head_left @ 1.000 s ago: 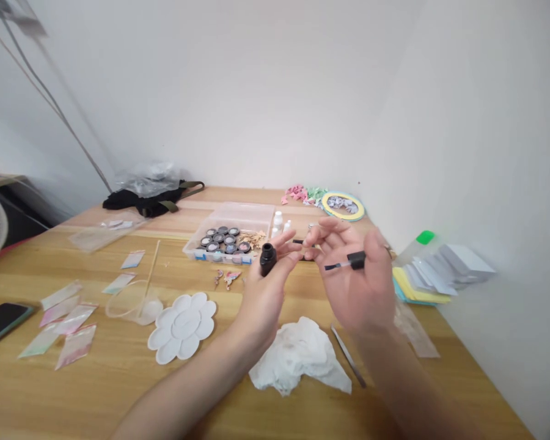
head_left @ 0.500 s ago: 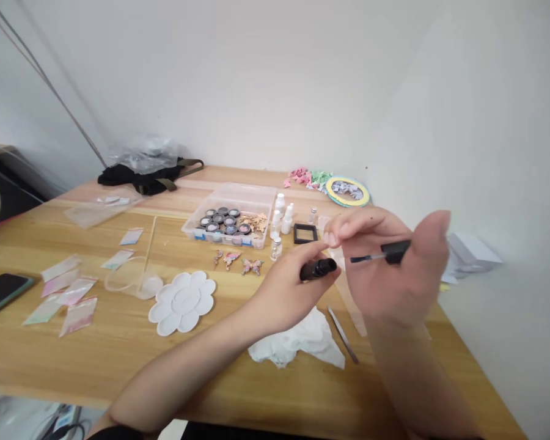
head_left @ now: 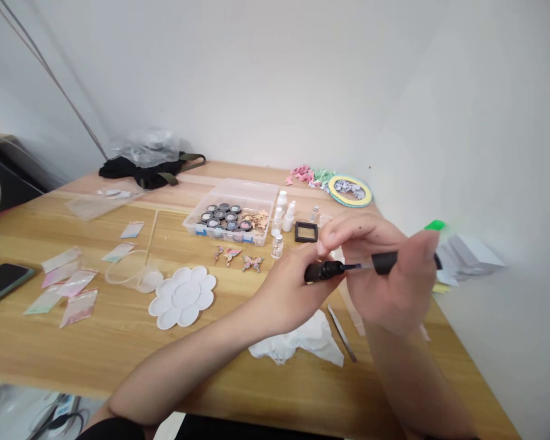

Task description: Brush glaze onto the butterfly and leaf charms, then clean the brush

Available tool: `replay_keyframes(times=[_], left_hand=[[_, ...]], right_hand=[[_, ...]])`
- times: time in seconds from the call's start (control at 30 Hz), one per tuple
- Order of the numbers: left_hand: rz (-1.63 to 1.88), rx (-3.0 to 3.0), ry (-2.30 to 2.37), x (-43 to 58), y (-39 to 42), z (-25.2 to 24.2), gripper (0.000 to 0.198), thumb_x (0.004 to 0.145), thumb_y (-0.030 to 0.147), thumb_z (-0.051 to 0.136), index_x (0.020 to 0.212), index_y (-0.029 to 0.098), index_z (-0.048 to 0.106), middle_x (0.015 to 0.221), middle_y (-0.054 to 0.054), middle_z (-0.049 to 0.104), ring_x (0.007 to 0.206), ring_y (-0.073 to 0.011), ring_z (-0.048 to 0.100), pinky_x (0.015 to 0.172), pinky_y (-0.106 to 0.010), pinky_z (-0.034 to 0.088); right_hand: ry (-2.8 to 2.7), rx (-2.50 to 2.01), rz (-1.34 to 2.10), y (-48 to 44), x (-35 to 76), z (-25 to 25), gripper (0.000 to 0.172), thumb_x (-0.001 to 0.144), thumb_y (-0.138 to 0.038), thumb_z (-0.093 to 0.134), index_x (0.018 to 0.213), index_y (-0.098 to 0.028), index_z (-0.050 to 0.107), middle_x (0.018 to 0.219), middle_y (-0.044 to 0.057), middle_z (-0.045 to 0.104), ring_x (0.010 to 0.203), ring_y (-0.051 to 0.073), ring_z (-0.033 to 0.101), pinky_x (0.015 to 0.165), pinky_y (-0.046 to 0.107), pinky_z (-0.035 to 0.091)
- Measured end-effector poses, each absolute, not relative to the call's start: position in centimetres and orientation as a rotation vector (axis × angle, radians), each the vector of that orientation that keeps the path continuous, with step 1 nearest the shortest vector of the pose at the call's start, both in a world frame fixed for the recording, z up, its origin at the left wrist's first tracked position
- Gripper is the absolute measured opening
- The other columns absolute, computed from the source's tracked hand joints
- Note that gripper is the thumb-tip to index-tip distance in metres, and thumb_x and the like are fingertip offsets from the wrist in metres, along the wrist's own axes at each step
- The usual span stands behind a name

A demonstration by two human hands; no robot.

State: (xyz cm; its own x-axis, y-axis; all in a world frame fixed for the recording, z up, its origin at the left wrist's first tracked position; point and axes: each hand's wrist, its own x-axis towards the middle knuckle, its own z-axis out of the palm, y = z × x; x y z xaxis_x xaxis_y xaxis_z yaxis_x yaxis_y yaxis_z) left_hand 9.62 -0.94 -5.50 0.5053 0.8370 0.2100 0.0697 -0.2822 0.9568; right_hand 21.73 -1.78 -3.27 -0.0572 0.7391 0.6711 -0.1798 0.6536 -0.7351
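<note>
My left hand is closed round a small black nail-polish-type bottle, tipped nearly level with its neck to the right. In my right hand is the bottle's black brush cap, held under the thumb. Its thin dark brush points left and meets the mouth of the bottle; how far the tip is inside I cannot tell. The fingers of both hands touch each other above the bottle. Below them lie a crumpled white tissue and metal tweezers.
A white flower-shaped palette, a clear cup with a stick and several small powder bags are at left. Behind stand a clear plastic box of round pots, small white bottles, butterfly charms and a black square frame.
The brush has moved left to the bottle's mouth, closing the gap between them. The bottle is now more level. A bright green tip has come into view behind my right thumb.
</note>
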Motion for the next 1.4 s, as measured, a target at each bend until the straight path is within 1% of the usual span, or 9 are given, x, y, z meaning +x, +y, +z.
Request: replay_keyframes(times=[0.2, 0.3, 0.47, 0.57, 0.7, 0.93, 1.07, 1.17, 1.4], left_hand=[[0.915, 1.689, 0.778, 9.61, -0.95, -5.59, 0.011, 0.086, 0.028, 0.055, 0.082, 0.018, 0.055, 0.080, -0.002, 0.060, 0.097, -0.0231, 0.063, 0.089, -0.040, 0.050], [0.923, 1.684, 0.781, 9.59, -0.98, -5.63, 0.011, 0.085, 0.027, 0.056, 0.080, 0.018, 0.054, 0.084, -0.003, 0.061, 0.096, -0.0233, 0.063, 0.089, -0.040, 0.050], [0.925, 1.703, 0.781, 9.61, -0.88, -5.55, 0.011, 0.084, 0.027, 0.055, 0.082, 0.017, 0.056, 0.092, -0.006, 0.063, 0.096, -0.0240, 0.063, 0.088, -0.042, 0.050], [0.928, 1.695, 0.787, 9.61, -0.85, -5.53, 0.010, 0.084, 0.027, 0.055, 0.083, 0.017, 0.057, 0.090, -0.005, 0.064, 0.094, -0.0230, 0.064, 0.086, -0.040, 0.051], [0.942, 1.692, 0.767, 9.60, -0.81, -5.57, 0.010, 0.086, 0.027, 0.054, 0.087, 0.018, 0.058, 0.083, -0.002, 0.062, 0.091, -0.0206, 0.064, 0.086, -0.037, 0.051], [0.945, 1.697, 0.773, 9.62, -0.99, -5.58, 0.009, 0.085, 0.028, 0.055, 0.088, 0.019, 0.058, 0.084, -0.001, 0.063, 0.085, -0.0187, 0.062, 0.084, -0.038, 0.051], [0.917, 1.674, 0.817, 9.65, -1.14, -5.35, 0.011, 0.083, 0.028, 0.057, 0.078, 0.018, 0.053, 0.081, -0.002, 0.059, 0.082, -0.0192, 0.061, 0.083, -0.040, 0.052], [0.921, 1.691, 0.838, 9.72, -1.07, -5.35, 0.015, 0.082, 0.028, 0.057, 0.074, 0.019, 0.050, 0.080, -0.003, 0.058, 0.084, -0.0202, 0.061, 0.084, -0.041, 0.053], [0.928, 1.699, 0.825, 9.58, -0.95, -5.51, 0.008, 0.084, 0.026, 0.058, 0.080, 0.020, 0.054, 0.081, -0.002, 0.062, 0.087, -0.0195, 0.063, 0.090, -0.040, 0.053]], right_hand=[[-1.467, -0.513, 0.807, -1.79, 21.89, -3.45, 0.050, 0.094, -0.061, 0.044, 0.082, -0.024, 0.076, 0.075, 0.006, 0.065, 0.085, 0.024, 0.066, 0.076, 0.039, 0.054], [-1.455, -0.520, 0.813, -1.80, 21.84, -3.41, 0.052, 0.094, -0.062, 0.043, 0.081, -0.023, 0.075, 0.075, 0.006, 0.065, 0.082, 0.022, 0.065, 0.075, 0.039, 0.055], [-1.453, -0.527, 0.832, -1.91, 21.75, -3.15, 0.045, 0.091, -0.061, 0.051, 0.078, -0.025, 0.075, 0.073, 0.005, 0.065, 0.082, 0.024, 0.065, 0.074, 0.041, 0.055], [-1.456, -0.534, 0.836, -1.94, 21.76, -3.06, 0.044, 0.090, -0.061, 0.052, 0.078, -0.026, 0.075, 0.073, 0.006, 0.065, 0.084, 0.025, 0.066, 0.074, 0.042, 0.054], [-1.459, -0.508, 0.826, -1.90, 21.72, -3.06, 0.045, 0.092, -0.058, 0.050, 0.079, -0.024, 0.075, 0.073, 0.005, 0.064, 0.079, 0.023, 0.065, 0.073, 0.041, 0.053], [-1.494, -0.493, 0.798, -1.89, 21.75, -3.15, 0.046, 0.095, -0.056, 0.047, 0.081, -0.023, 0.076, 0.073, 0.005, 0.064, 0.074, 0.021, 0.063, 0.070, 0.038, 0.053], [-1.562, -0.483, 0.782, -1.67, 22.07, -3.36, 0.049, 0.097, -0.055, 0.040, 0.086, -0.024, 0.076, 0.074, 0.005, 0.064, 0.068, 0.019, 0.063, 0.067, 0.036, 0.054], [-1.588, -0.474, 0.773, -1.41, 22.24, -3.53, 0.051, 0.098, -0.055, 0.037, 0.086, -0.024, 0.075, 0.074, 0.005, 0.064, 0.070, 0.019, 0.063, 0.071, 0.037, 0.054], [-1.580, -0.560, 0.806, -1.29, 21.97, -3.57, 0.044, 0.092, -0.059, 0.048, 0.079, -0.029, 0.077, 0.072, 0.005, 0.064, 0.075, 0.020, 0.059, 0.077, 0.037, 0.052]])
